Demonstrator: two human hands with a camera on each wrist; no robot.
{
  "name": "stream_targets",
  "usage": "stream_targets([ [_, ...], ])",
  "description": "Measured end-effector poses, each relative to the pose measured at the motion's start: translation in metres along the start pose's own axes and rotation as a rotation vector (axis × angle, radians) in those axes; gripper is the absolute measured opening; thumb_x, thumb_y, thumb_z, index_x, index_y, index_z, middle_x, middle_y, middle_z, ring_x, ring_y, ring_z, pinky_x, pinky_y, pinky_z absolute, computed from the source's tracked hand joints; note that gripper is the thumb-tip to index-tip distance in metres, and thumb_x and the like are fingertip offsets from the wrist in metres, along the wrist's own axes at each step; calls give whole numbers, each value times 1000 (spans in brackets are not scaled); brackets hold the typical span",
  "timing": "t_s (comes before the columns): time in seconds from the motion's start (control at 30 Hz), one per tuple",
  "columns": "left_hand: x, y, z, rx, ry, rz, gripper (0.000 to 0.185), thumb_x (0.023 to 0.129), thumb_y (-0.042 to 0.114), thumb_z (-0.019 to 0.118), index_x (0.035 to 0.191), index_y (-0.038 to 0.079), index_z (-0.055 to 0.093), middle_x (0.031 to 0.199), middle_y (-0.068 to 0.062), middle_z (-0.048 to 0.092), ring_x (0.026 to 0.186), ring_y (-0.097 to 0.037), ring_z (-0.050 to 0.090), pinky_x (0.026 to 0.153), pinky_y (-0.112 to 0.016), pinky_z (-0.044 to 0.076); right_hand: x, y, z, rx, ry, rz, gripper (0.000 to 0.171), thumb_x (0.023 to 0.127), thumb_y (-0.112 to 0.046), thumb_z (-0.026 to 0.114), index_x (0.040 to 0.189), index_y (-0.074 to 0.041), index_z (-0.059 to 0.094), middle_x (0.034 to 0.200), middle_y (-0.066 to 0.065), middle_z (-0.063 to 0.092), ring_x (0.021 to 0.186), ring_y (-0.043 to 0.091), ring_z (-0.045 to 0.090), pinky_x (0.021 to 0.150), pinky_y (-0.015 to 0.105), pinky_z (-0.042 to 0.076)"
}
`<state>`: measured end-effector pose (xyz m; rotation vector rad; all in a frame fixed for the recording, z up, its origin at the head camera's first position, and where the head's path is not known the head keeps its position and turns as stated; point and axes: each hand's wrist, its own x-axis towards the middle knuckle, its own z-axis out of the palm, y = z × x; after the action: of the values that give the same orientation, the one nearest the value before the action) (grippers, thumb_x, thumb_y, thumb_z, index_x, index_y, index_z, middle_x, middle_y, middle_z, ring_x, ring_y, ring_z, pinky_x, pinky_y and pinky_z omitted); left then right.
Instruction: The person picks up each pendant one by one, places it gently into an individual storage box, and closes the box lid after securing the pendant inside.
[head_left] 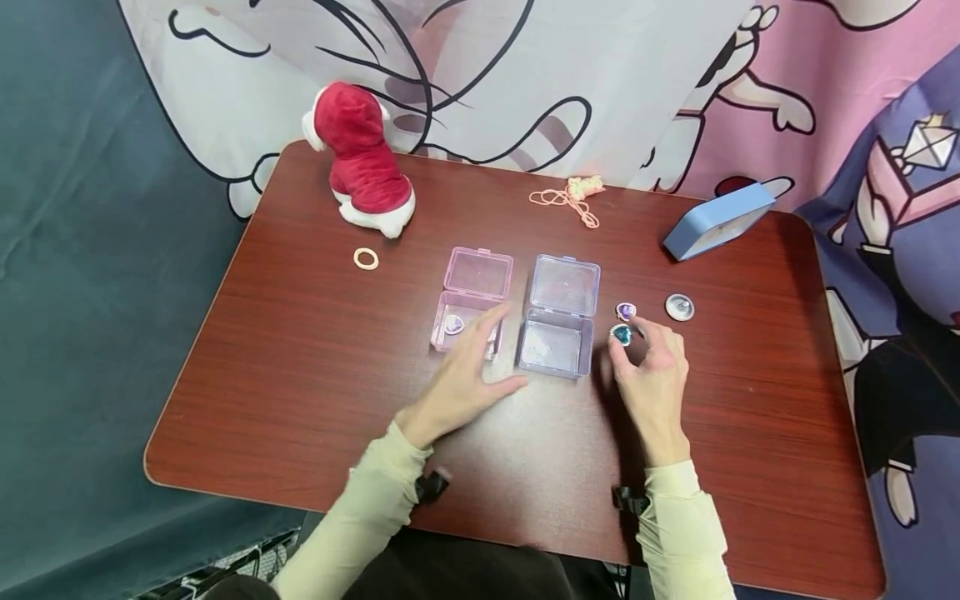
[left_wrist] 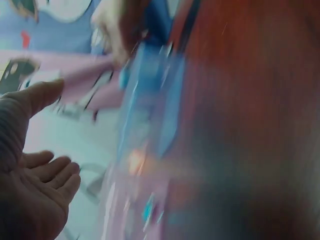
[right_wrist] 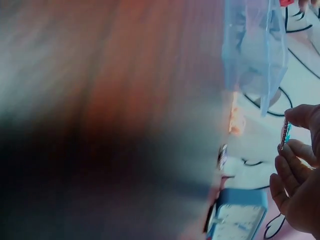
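The brown tabletop [head_left: 300, 350] carries two small clear boxes with lids open, side by side near its middle: a pink box [head_left: 470, 310] on the left and a blue box [head_left: 560, 317] on the right. The left hand [head_left: 465, 379] lies flat and relaxed, its fingers straight, reaching toward the near right corner of the pink box and covering it, with the thumb stretched out toward the blue box; it holds nothing. The right hand [head_left: 654, 375] sits just right of the blue box, and its fingers pinch a teal gem [head_left: 622, 334] between thumb and forefinger, held on edge in the right wrist view [right_wrist: 285, 132]. That gem is at the hand's far left tip, so the blue box's open tray lies immediately to the left of it, far closer to this hand than to the other; the pink box is farther left, beyond the blue one. A purple gem [head_left: 626, 312] lies on the tabletop just beyond the fingertips, and a round silver piece [head_left: 679, 307] sits to its right. Inside the pink box a pale gem [head_left: 453, 324] shows at the left side. Farther back are a plush toy in red [head_left: 363, 158], a light blue case [head_left: 716, 221], a tangle of pink cord [head_left: 573, 198] and a small ring [head_left: 366, 259]. Both wrist views are heavily smeared; whether the blue box holds anything is hard to make out, and the left hand hides part of the pink box's contents.
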<state>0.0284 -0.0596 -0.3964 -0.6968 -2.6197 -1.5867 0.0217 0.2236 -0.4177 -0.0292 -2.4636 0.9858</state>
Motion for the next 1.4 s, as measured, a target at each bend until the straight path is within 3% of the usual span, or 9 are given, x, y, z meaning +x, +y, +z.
stream_targets([
  [0.2, 3, 2, 45, -87, -69, -17, 114, 86, 29, 88, 168, 1, 13, 175, -18, 16, 162, -21, 16, 131, -43, 19, 5, -14, 7, 39, 12, -75, 34, 85, -3, 83, 117, 4, 75, 112, 21, 73, 103, 44, 61, 87, 54, 47],
  [0.37, 5, -9, 62, -78, -57, -85, 121, 86, 32, 89, 168, 2, 5, 177, -15, 9, 163, -21, 10, 131, -43, 15, 7, -20, 9, 51, -3, -116, 35, 84, -3, 84, 116, 5, 74, 113, 24, 72, 103, 46, 61, 88, 55, 48],
  [0.7, 17, -28, 70, -135, -70, -214, 120, 87, 31, 87, 169, 6, 3, 176, -17, 12, 161, -27, 17, 130, -45, 20, 9, -26, 25, 101, -93, -201, 39, 83, -5, 86, 119, 4, 73, 109, 23, 73, 103, 44, 62, 91, 55, 49],
  [0.93, 23, -33, 73, -90, -51, -269, 119, 84, 28, 90, 169, 10, 9, 172, -19, 24, 156, -31, 31, 127, -47, 28, 7, -35, 41, 84, -200, -255, 45, 83, -9, 87, 123, 3, 70, 107, 23, 73, 101, 43, 61, 91, 55, 49],
  [1.13, 25, -32, 74, -71, -35, -255, 113, 82, 25, 91, 167, 9, 18, 164, -21, 39, 147, -33, 42, 123, -48, 36, 6, -41, 48, 70, -272, -252, 46, 84, -11, 87, 125, 1, 70, 108, 22, 73, 102, 42, 61, 90, 54, 47],
  [1.4, 25, -34, 72, -46, -30, -222, 107, 81, 18, 89, 164, 7, 23, 159, -22, 43, 146, -32, 43, 125, -45, 34, 7, -45, 54, 27, -337, -247, 47, 84, -12, 86, 125, 1, 70, 111, 23, 73, 105, 41, 62, 93, 54, 46],
])
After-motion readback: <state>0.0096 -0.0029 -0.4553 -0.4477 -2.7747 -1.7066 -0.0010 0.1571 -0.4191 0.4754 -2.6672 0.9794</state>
